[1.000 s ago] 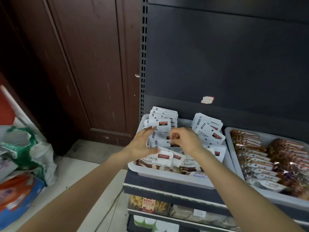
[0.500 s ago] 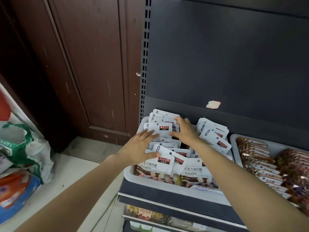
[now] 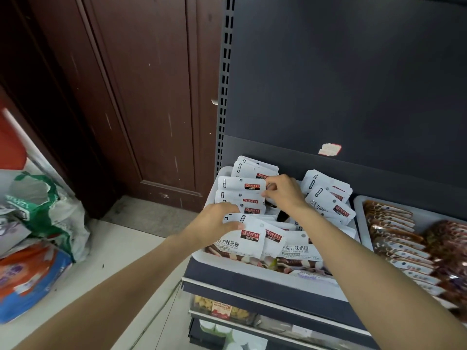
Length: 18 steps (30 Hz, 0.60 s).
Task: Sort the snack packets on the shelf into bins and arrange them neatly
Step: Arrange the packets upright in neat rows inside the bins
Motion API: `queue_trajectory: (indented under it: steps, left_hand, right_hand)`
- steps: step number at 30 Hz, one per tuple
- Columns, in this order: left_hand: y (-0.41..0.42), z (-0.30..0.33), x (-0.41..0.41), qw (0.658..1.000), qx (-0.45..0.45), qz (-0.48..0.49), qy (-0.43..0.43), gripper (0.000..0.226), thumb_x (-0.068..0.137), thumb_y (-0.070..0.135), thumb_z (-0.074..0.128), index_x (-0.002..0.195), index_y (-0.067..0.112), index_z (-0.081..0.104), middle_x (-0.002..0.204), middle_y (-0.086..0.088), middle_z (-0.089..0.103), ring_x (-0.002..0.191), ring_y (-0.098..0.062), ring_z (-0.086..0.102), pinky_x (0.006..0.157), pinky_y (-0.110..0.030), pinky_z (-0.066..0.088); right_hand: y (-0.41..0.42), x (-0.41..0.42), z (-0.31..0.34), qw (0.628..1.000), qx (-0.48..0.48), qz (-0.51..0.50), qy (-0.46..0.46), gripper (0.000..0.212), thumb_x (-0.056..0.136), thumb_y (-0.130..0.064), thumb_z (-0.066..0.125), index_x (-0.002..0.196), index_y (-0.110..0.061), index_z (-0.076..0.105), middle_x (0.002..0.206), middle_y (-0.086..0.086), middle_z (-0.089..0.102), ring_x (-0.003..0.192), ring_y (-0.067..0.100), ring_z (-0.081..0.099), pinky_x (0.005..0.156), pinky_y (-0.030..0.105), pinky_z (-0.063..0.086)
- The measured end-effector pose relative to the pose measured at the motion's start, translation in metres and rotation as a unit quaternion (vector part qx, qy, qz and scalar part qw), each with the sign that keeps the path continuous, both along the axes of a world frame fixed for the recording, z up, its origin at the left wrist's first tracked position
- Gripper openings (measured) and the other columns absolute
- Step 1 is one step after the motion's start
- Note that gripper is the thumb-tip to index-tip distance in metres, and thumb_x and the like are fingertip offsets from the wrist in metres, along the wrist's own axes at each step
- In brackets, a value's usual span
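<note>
A: Step in hand — straightening white snack packets (image 3: 241, 186) standing in the left bin (image 3: 222, 173) on the shelf (image 3: 252, 279).

B: Left hand (image 3: 214, 224) pinching 1 front packet (image 3: 249, 236); right hand (image 3: 284, 194) gripping a rear one. Next, likely — squaring rows upright.

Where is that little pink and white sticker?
In the head view, the pink and white sticker is stuck on the dark shelf back panel, right of centre, just above the bin of white snack packets and up-right of the right hand.
</note>
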State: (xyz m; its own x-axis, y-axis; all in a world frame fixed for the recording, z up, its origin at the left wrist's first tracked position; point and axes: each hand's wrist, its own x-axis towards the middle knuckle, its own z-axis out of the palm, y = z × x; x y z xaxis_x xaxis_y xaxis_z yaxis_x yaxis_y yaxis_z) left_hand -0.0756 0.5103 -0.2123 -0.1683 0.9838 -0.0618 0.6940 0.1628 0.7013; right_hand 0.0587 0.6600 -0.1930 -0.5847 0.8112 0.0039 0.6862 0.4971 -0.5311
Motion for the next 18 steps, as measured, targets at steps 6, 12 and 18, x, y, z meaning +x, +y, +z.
queue_trajectory:
  steps: [6,12,18]
  left_hand:
    - [-0.016,-0.004,-0.003,0.994,0.102,0.007,0.046,0.013,0.088,0.025,0.065,0.099,0.018,0.066,0.097,0.011,0.057,0.095,-0.011,0.057,0.085,-0.028,0.048]
    - [-0.010,-0.002,0.001,0.988,0.102,0.044,-0.112,0.045,0.087,0.016,0.063,0.126,0.031,0.045,0.126,0.013,0.043,0.120,-0.003,0.037,0.103,-0.025,0.029]
    - [0.020,0.007,-0.001,0.897,0.110,0.272,-0.331,0.052,0.098,0.033,0.043,0.146,0.028,0.024,0.149,0.004,0.025,0.136,-0.018,0.030,0.111,-0.039,0.027]
  right_hand:
    - [-0.014,0.012,0.014,0.998,0.050,-0.002,0.043,0.013,0.086,-0.020,0.068,0.078,-0.010,0.067,0.084,-0.004,0.059,0.087,0.020,0.059,0.077,0.032,0.046]
    - [-0.009,0.016,0.015,0.988,-0.132,-0.001,0.074,0.054,0.086,-0.026,0.067,0.134,-0.032,0.044,0.138,0.001,0.041,0.128,0.019,0.039,0.094,0.027,0.030]
    - [0.000,0.015,0.002,0.925,-0.299,-0.120,0.202,0.065,0.093,-0.028,0.051,0.149,-0.029,0.018,0.155,-0.003,0.023,0.141,0.021,0.024,0.115,0.044,0.023]
